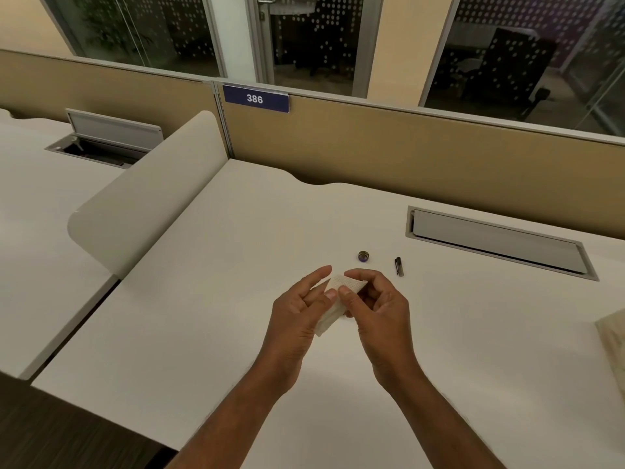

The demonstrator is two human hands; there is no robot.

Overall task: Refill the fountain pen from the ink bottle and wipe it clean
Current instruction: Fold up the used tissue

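Left hand [297, 316], right hand [382, 313] on white tissue [348, 285] (pen cap [399, 266] beyond)

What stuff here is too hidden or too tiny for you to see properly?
1. Head view: whether a pen is inside the tissue; the left hand and right hand hold and cover it.
2. Head view: small round thing, too tiny to tell bottle from cap.
3. Head view: beige thing, cut off by the right edge.
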